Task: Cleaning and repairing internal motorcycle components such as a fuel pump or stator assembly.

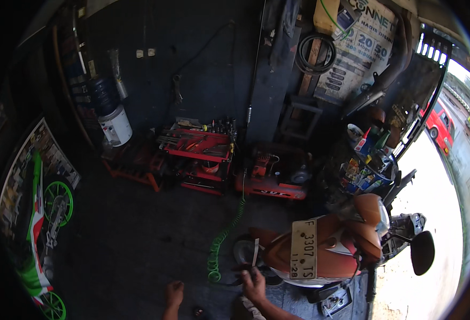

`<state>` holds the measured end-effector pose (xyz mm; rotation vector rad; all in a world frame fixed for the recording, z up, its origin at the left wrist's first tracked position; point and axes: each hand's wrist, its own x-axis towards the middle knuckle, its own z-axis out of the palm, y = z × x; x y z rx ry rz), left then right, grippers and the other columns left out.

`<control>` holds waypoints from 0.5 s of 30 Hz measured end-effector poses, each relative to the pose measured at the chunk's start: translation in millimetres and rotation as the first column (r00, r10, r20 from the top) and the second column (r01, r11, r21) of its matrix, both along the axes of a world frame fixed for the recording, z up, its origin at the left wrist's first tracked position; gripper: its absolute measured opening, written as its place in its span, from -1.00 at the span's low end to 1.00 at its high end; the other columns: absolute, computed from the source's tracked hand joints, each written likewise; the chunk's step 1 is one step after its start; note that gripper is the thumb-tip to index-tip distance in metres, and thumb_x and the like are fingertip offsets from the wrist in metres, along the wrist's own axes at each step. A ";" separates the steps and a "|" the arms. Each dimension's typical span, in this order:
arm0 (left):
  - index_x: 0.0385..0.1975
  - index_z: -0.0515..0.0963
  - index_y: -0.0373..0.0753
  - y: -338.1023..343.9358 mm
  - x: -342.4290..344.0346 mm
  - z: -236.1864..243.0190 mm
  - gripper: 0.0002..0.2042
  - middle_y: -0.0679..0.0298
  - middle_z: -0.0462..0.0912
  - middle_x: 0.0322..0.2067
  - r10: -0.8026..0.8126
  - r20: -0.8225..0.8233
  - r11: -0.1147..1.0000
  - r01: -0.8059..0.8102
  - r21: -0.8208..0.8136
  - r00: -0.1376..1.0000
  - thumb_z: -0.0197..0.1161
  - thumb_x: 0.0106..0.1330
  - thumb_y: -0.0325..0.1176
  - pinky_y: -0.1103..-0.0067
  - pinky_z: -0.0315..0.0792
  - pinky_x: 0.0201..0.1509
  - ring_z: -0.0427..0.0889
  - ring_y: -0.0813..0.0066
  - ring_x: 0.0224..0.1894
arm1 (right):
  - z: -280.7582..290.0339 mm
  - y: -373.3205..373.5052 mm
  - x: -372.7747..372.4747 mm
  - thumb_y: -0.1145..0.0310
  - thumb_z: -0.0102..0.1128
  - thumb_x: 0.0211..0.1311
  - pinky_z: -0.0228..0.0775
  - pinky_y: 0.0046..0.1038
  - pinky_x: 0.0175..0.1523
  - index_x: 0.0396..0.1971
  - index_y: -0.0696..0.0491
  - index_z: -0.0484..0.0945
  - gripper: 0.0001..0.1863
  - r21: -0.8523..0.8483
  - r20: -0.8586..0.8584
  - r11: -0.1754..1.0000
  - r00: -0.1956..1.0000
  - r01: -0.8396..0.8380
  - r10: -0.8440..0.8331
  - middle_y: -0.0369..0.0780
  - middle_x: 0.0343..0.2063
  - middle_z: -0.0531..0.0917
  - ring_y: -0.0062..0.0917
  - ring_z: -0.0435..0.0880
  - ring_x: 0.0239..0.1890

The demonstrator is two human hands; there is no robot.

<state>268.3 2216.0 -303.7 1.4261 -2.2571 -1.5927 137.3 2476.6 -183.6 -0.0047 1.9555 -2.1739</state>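
Note:
My right hand (253, 285) is closed around a dark-handled tool with a pale, narrow upright strip (256, 250); its exact kind is unclear. Just to its right stands an orange-and-white scooter (332, 242) with a number plate (303, 248) on its front and a dark wheel (240, 252) low at its left. A coiled green air hose (216, 256) lies on the floor left of that hand. My left hand (174, 293), lower and farther left, has curled fingers; whether it holds anything is hidden.
A green-and-white motorbike (37, 224) stands at left. Along the back are a water dispenser (113, 128), red tool cart (197, 144), red compressor (269, 189) and cluttered drum (365, 173). At right, the bright doorway opens onto a road with a red vehicle (440, 122).

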 end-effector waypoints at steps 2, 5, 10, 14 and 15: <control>-0.23 0.66 -0.40 -16.2 -66.6 -23.1 -0.76 0.06 0.75 -0.30 -0.123 -0.123 0.992 0.125 0.015 0.985 0.27 0.30 -0.31 0.44 0.55 -0.06 0.74 0.29 -0.19 | 21.9 -2.8 -54.9 0.37 0.05 0.44 0.48 -0.53 -0.17 0.05 0.15 0.51 -0.72 -0.070 -0.124 0.982 0.975 0.178 -0.186 -0.26 -0.19 0.69 -0.64 0.60 -0.26; -0.22 0.67 -0.38 -11.2 -208.2 -18.8 -0.76 0.09 0.75 -0.33 -0.328 -0.255 0.945 0.315 -0.090 0.910 0.26 0.33 -0.30 0.50 0.55 -0.09 0.74 0.40 -0.21 | 50.8 12.0 -143.5 0.32 -0.01 0.49 0.50 -0.51 -0.18 0.05 0.14 0.47 -0.72 -0.015 -0.283 0.925 0.886 0.379 -0.367 -0.17 -0.18 0.69 -0.56 0.65 -0.20; -0.23 0.66 -0.36 20.9 -465.9 -61.8 -0.79 0.13 0.74 -0.34 -0.494 -0.235 0.868 0.488 -0.089 0.837 0.24 0.35 -0.33 0.52 0.54 -0.14 0.72 0.46 -0.25 | -9.5 24.3 -305.3 0.03 -0.08 0.53 0.54 -0.54 -0.45 0.08 0.16 0.41 -0.54 -0.242 -0.161 0.629 0.609 0.739 -0.777 -0.13 -0.27 0.66 -0.39 0.72 -0.28; -0.25 0.65 -0.31 9.2 -654.9 -170.3 -0.73 0.03 0.73 -0.28 -0.587 -0.053 0.797 0.564 -0.216 0.808 0.28 0.32 -0.19 0.36 0.55 -0.10 0.73 0.12 -0.20 | -79.1 21.1 -392.0 -0.03 -0.19 0.54 0.52 -0.52 -0.54 0.08 0.17 0.38 -0.48 -0.080 0.051 0.499 0.504 0.863 -0.862 -0.12 -0.32 0.67 -0.35 0.73 -0.35; -0.26 0.63 -0.28 -5.0 -697.4 -202.0 -0.71 0.00 0.71 -0.29 -0.590 0.032 0.758 0.567 -0.322 0.807 0.29 0.30 -0.14 0.28 0.54 -0.10 0.70 0.02 -0.18 | -98.1 18.9 -403.2 -0.03 -0.19 0.54 0.52 -0.52 -0.54 0.08 0.17 0.38 -0.48 -0.078 0.088 0.499 0.504 0.863 -0.859 -0.12 -0.32 0.67 -0.35 0.73 -0.35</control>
